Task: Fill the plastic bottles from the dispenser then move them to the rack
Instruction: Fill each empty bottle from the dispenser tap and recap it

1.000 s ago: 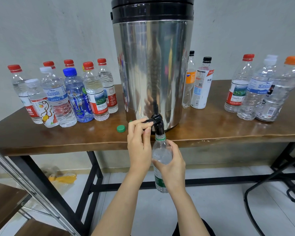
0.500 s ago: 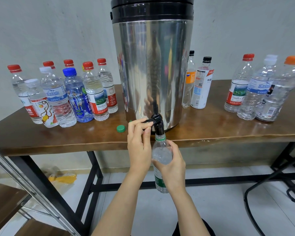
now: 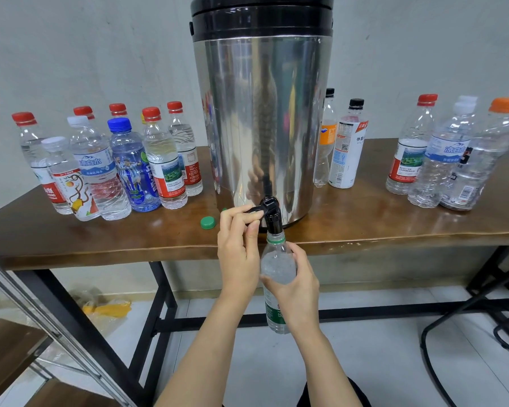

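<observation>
Unmoved clear bottle (image 3: 277, 268) under black tap (image 3: 271, 214)

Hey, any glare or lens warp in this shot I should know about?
Head view: the steel dispenser mirrors the room in smeared streaks; the outermost bottles lean outward from wide-lens distortion; the left hand, right hand and the bottle at the tap are sharp.

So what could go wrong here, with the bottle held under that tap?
1. The bottle hangs in mid-air, and only the right hand grips it. If its neck drifts off the spout, water would likely spill down its side.
2. The left hand pinches the tap lever; letting go late could overfill the narrow neck.
3. The loose green cap lies near the edge of the table and might get knocked off.
</observation>
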Action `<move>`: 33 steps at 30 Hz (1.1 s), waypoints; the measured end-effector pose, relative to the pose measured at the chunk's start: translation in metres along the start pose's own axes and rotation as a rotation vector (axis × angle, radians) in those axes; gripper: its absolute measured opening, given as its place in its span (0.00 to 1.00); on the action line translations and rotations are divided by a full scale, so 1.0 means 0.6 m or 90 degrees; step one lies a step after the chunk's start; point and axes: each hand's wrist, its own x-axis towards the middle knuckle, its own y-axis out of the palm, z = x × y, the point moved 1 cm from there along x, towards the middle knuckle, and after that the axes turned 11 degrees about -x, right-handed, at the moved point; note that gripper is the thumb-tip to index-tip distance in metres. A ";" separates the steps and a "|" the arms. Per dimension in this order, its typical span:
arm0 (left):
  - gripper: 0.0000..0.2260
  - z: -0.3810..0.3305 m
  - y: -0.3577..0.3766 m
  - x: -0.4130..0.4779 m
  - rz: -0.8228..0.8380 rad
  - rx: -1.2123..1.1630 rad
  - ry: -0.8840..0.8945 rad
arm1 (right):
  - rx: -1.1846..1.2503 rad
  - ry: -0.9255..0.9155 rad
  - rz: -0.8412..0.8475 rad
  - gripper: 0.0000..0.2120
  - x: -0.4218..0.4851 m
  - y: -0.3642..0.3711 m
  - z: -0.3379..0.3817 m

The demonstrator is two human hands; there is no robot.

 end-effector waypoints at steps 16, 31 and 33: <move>0.15 0.003 -0.063 0.068 0.307 0.348 0.307 | 0.006 0.002 0.018 0.35 0.002 -0.007 -0.002; 0.09 -0.042 -0.009 0.142 0.401 0.286 0.288 | 0.004 0.000 0.022 0.36 0.006 -0.007 -0.006; 0.10 -0.040 -0.007 0.137 0.387 0.289 0.303 | 0.000 -0.003 0.027 0.36 0.005 -0.007 -0.007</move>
